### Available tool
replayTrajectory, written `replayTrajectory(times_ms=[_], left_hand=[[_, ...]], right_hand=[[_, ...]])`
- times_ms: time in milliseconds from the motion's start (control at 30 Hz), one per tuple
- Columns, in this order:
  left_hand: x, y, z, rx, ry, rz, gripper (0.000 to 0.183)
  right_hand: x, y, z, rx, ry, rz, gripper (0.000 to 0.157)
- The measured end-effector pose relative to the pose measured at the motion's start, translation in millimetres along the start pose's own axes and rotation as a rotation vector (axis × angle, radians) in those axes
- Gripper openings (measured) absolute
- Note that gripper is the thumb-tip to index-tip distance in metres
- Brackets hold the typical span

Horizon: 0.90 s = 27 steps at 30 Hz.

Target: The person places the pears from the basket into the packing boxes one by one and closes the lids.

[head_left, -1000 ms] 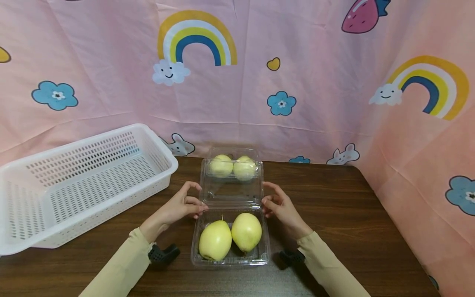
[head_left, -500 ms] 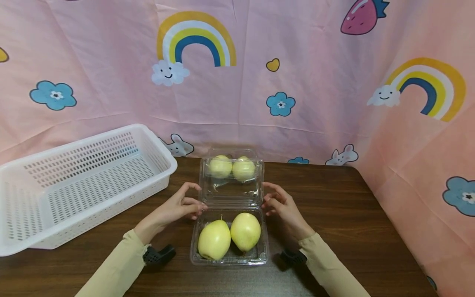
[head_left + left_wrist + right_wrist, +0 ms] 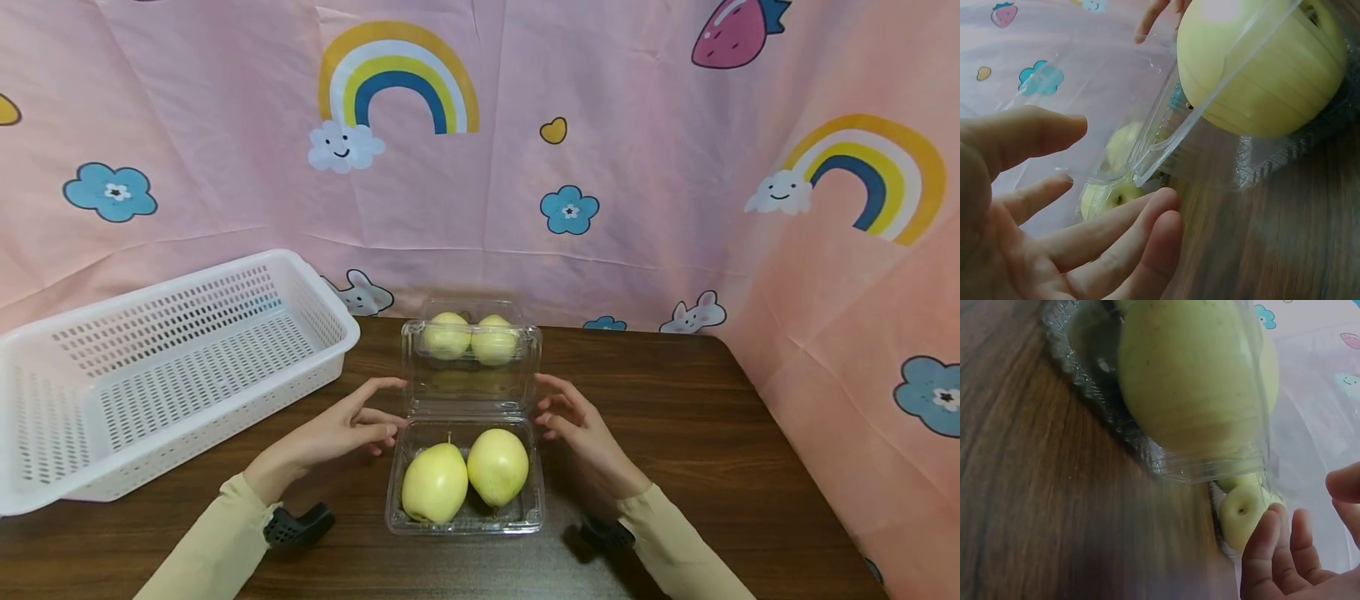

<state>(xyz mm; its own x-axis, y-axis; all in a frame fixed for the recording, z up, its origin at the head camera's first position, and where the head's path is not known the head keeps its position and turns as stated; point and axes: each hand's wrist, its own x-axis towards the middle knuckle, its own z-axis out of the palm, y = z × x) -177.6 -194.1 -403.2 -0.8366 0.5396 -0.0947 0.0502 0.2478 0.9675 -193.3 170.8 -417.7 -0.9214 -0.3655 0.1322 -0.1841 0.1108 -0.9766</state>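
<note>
A clear plastic clamshell box (image 3: 465, 528) lies before me with two yellow-green pears in it, a left pear (image 3: 435, 483) and a right pear (image 3: 498, 468). Its hinged lid (image 3: 472, 385) stands raised at the back. My left hand (image 3: 330, 435) is spread just left of the hinge, fingertips pointing at the box's edge. On the other side, my right hand (image 3: 583, 432) hovers near the lid's right edge with loosely bent fingers. Neither hand holds anything. The left wrist view shows the left hand (image 3: 1094, 244) beside the box wall; the right wrist view shows loose fingertips (image 3: 1260, 540).
Behind the raised lid stands a second clear box (image 3: 472, 307) with pears (image 3: 447, 335) inside. A white perforated basket (image 3: 217, 433) sits at the left on the dark wooden table (image 3: 675, 467). A pink patterned cloth (image 3: 645, 167) hangs behind and at the right.
My left hand has drawn back to the left from the box, and my right hand slightly to the right. The lid's top edge looks wider, tipped more towards me. The pears have stayed put.
</note>
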Motion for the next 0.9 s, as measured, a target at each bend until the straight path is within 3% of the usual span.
replayTrajectory(times_ms=[633,900], left_hand=[[-17.1,4.8,-4.0,-0.003,-0.101,0.007,0.064],[-19.6,2.4,-3.8,-0.013,-0.116,0.038,0.062]], right_hand=[[-21,-6,-12.1,-0.022,-0.254,-0.005,0.063],[-28,-9,-14.6,-0.015,-0.306,0.050,0.069]])
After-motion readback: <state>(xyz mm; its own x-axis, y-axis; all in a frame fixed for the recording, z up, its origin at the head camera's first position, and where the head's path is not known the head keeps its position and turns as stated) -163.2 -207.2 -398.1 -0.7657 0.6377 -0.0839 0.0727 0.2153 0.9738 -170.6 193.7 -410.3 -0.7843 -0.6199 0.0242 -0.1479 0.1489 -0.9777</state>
